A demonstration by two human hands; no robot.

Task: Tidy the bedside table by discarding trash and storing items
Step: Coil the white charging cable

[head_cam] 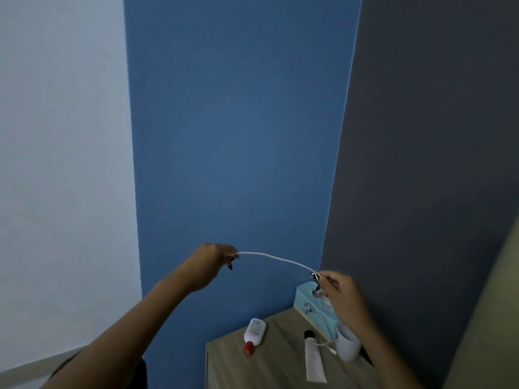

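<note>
A thin white cable (276, 258) stretches in the air between my two hands, above the wooden bedside table (280, 360). My left hand (212, 262) pinches one end at the upper left. My right hand (341, 293) grips the other end, where the cable loops around the fingers, just above a light blue tissue box (309, 304). On the table lie a white bottle with a red cap (254, 334), a white tube with a black cap (314, 357) and a white cup (346, 346). A loose bit of white cord lies beside the cup.
The table stands in a corner between a blue wall (238, 136) and a dark grey wall (435, 136). A pale wall (61, 136) is at the left. A beige edge (494, 318), perhaps a bed or headboard, runs along the right.
</note>
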